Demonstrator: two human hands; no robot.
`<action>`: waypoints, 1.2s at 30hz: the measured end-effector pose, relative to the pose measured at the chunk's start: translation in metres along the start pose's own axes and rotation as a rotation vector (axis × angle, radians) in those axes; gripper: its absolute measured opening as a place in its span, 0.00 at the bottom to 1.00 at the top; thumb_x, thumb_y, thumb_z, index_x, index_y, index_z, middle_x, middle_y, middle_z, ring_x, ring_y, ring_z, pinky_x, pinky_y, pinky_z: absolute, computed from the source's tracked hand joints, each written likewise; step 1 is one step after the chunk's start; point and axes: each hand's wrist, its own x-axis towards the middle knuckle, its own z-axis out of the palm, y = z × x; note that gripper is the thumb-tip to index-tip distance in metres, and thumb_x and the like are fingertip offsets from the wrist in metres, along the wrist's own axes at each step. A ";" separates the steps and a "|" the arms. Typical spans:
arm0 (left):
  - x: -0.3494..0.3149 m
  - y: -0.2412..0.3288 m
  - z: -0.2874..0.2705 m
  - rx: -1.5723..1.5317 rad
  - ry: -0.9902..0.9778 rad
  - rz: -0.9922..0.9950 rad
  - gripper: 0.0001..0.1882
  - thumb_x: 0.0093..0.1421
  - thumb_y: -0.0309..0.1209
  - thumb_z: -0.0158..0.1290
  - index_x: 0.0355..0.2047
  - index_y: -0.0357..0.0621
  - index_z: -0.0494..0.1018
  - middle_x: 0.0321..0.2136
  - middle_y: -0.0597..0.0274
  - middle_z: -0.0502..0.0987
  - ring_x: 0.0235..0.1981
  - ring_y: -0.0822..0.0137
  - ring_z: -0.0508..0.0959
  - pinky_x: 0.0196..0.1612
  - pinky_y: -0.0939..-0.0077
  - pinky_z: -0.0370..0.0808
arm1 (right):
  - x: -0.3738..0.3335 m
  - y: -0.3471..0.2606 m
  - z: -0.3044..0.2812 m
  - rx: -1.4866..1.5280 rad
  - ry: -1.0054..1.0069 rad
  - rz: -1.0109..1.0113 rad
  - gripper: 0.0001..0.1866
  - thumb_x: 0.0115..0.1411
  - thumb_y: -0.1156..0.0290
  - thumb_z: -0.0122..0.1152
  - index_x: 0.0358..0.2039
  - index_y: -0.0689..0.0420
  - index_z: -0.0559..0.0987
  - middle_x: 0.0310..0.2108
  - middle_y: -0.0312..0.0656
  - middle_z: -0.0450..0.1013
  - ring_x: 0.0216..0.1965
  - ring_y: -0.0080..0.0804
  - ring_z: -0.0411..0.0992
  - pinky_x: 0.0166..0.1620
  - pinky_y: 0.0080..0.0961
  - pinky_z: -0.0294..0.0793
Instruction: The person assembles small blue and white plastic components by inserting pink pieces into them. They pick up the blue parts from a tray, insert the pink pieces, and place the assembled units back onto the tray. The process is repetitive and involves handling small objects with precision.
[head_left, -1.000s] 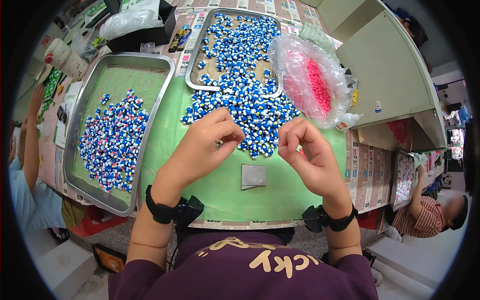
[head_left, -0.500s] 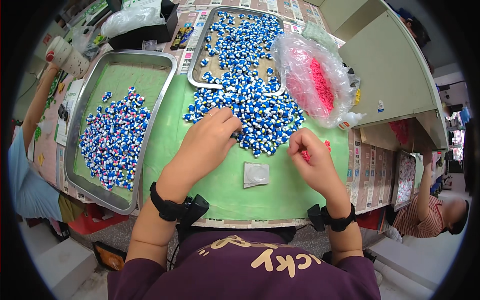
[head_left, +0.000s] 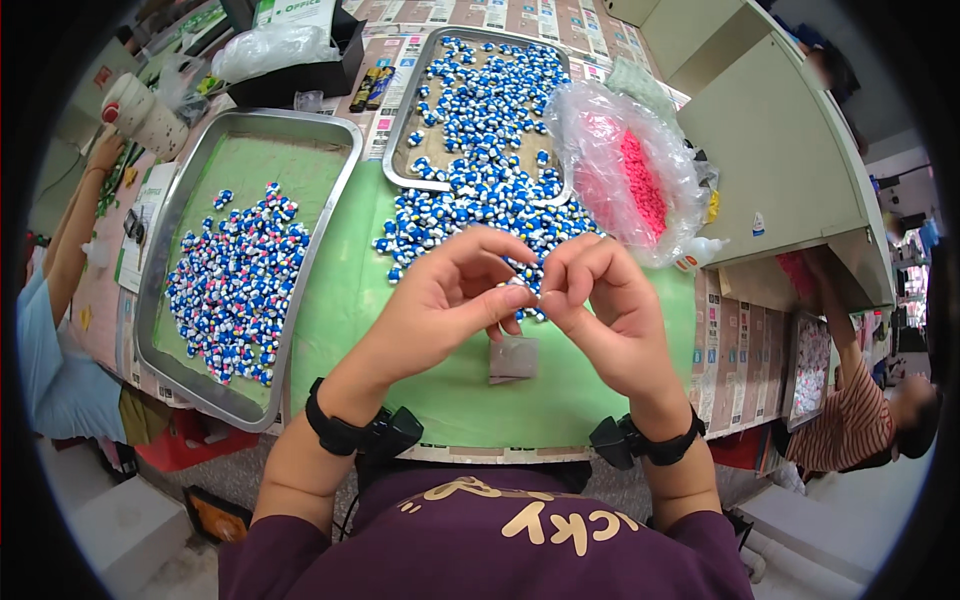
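Note:
My left hand point(head_left: 440, 300) and my right hand point(head_left: 610, 310) meet over the near edge of a heap of small blue-and-white figures point(head_left: 470, 205). Each has its thumb and fingers curled into a pinch, and the fingertips almost touch. Blue and white shows between the left fingertips, but I cannot tell a held piece from the heap behind. Whatever the right fingers hold is too small or hidden. Just below the hands a small grey-white square pad point(head_left: 513, 362) lies on the green mat point(head_left: 450, 410). My right hand covers the spot where loose pink bits lay.
The heap spills from a metal tray point(head_left: 397, 125). Left of it, another metal tray point(head_left: 350, 150) holds blue, white and pink figures. A clear plastic bag point(head_left: 590, 130) of pink pieces point(head_left: 643, 185) and a white squeeze bottle point(head_left: 705, 250) stand right, beside a cabinet point(head_left: 780, 140). Other people work on both sides.
My left hand has left the heap and moved right and nearer to me. My right hand has come up and left from the pink bits, bringing both sets of fingertips together.

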 end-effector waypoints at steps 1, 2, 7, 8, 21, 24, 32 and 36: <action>0.000 -0.001 0.000 -0.059 -0.027 -0.029 0.07 0.63 0.27 0.54 0.40 0.39 0.74 0.33 0.66 0.77 0.30 0.78 0.77 0.31 0.83 0.75 | 0.002 0.002 0.004 -0.038 0.011 -0.035 0.09 0.58 0.83 0.58 0.29 0.56 0.68 0.35 0.37 0.67 0.39 0.24 0.66 0.44 0.22 0.65; 0.000 -0.005 -0.002 -0.057 -0.046 -0.025 0.09 0.64 0.29 0.54 0.42 0.39 0.74 0.31 0.67 0.77 0.28 0.79 0.76 0.30 0.84 0.74 | 0.003 0.006 0.007 -0.079 0.025 -0.068 0.09 0.58 0.83 0.58 0.29 0.55 0.68 0.35 0.37 0.67 0.39 0.25 0.66 0.44 0.22 0.65; 0.000 -0.007 -0.008 -0.157 -0.063 -0.093 0.09 0.64 0.31 0.54 0.41 0.39 0.75 0.30 0.68 0.78 0.26 0.81 0.75 0.28 0.85 0.73 | 0.003 0.011 0.015 -0.172 0.068 -0.118 0.10 0.55 0.85 0.59 0.28 0.55 0.68 0.34 0.38 0.69 0.37 0.30 0.67 0.43 0.24 0.66; 0.000 -0.007 -0.009 -0.185 -0.078 -0.109 0.09 0.65 0.31 0.54 0.41 0.39 0.75 0.30 0.68 0.78 0.26 0.81 0.75 0.28 0.85 0.73 | 0.003 0.012 0.015 -0.199 0.068 -0.147 0.10 0.55 0.85 0.59 0.28 0.56 0.68 0.34 0.39 0.69 0.37 0.30 0.67 0.42 0.24 0.66; 0.003 -0.008 -0.004 0.028 -0.046 -0.134 0.08 0.65 0.32 0.53 0.38 0.40 0.74 0.27 0.69 0.76 0.23 0.83 0.70 0.24 0.88 0.66 | -0.001 0.010 -0.007 -0.844 -0.130 -0.596 0.09 0.45 0.81 0.61 0.27 0.60 0.71 0.36 0.44 0.73 0.34 0.38 0.74 0.35 0.31 0.73; 0.003 -0.011 -0.005 0.047 -0.024 -0.134 0.09 0.65 0.32 0.54 0.38 0.39 0.76 0.28 0.69 0.77 0.22 0.85 0.69 0.23 0.88 0.65 | 0.001 0.005 -0.005 -0.929 -0.161 -0.610 0.08 0.45 0.81 0.59 0.26 0.60 0.70 0.37 0.45 0.73 0.34 0.40 0.74 0.35 0.31 0.74; 0.005 -0.013 -0.017 0.149 0.160 0.048 0.14 0.64 0.26 0.52 0.49 0.36 0.75 0.39 0.61 0.80 0.30 0.78 0.76 0.32 0.84 0.73 | -0.015 0.001 -0.008 -0.621 -0.282 -0.044 0.11 0.40 0.88 0.49 0.22 0.57 0.64 0.25 0.41 0.63 0.30 0.42 0.63 0.35 0.34 0.61; 0.005 -0.009 -0.016 0.050 0.186 0.123 0.16 0.64 0.22 0.49 0.52 0.35 0.72 0.43 0.58 0.78 0.40 0.71 0.79 0.41 0.79 0.77 | -0.026 -0.001 -0.008 -0.695 -0.390 0.075 0.12 0.43 0.89 0.50 0.23 0.57 0.63 0.28 0.40 0.68 0.32 0.41 0.65 0.38 0.32 0.63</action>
